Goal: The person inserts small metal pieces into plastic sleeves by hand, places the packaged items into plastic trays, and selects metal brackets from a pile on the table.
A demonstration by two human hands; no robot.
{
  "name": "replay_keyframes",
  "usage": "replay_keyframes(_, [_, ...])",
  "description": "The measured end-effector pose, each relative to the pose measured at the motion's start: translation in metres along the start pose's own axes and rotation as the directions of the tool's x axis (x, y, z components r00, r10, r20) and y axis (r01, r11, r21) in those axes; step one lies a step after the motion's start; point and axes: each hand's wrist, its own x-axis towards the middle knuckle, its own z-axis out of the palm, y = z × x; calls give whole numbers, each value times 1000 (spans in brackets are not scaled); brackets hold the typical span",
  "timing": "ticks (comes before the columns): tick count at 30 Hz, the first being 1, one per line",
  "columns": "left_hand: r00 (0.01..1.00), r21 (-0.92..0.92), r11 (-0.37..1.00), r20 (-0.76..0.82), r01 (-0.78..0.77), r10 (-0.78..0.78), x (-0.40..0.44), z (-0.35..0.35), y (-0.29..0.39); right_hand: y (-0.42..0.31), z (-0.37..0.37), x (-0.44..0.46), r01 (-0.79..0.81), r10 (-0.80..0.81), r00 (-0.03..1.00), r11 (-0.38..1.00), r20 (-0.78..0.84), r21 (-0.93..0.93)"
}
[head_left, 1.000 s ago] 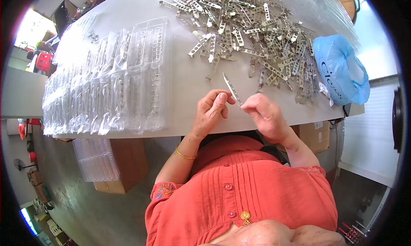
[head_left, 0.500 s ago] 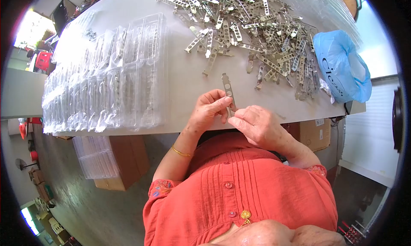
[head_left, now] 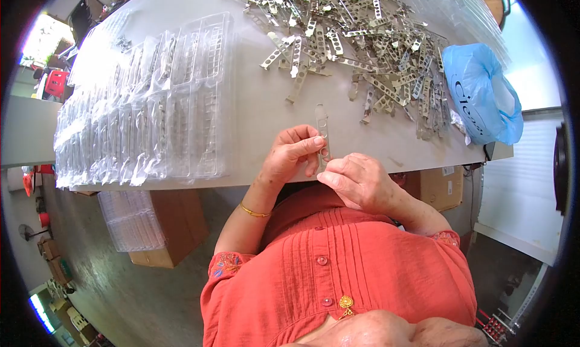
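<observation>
A flat metal strip with a row of round holes point(head_left: 322, 124) stands nearly upright just over the table's near edge. The thumb and fingers of my left hand point(head_left: 294, 150) pinch it around its middle. At its lower end is my right hand point(head_left: 360, 179), closed in a pinch on the strip; the fingers cover that end. Beyond my hands lies a large heap of similar metal strips point(head_left: 386, 69), some with bent ends, piled loosely across the back of the table.
Clear plastic trays point(head_left: 208, 114) holding wrapped strips fill the table's left side. A blue plastic bag point(head_left: 482, 93) sits at the right edge, near more clear plastic sheets point(head_left: 462, 14) behind. Below the table stand a cardboard box with trays point(head_left: 181, 223) and another carton point(head_left: 444, 187).
The strip has turned slightly in my fingers, its face now paler, almost blending with the table. My right hand has shifted a little left. The view has moved slightly.
</observation>
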Motion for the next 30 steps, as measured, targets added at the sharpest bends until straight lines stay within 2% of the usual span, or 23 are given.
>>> replay_keyframes(12, [1000, -66, 998, 26, -1, 2, 1, -4, -4, -4, 5, 2, 17, -17, 1000, 1000, -17, 2])
replay_keyframes(30, [998, -63, 998, 54, -4, 8, 0, -4, -2, -3, 11, -3, 9, -9, 999, 1000, -32, 17])
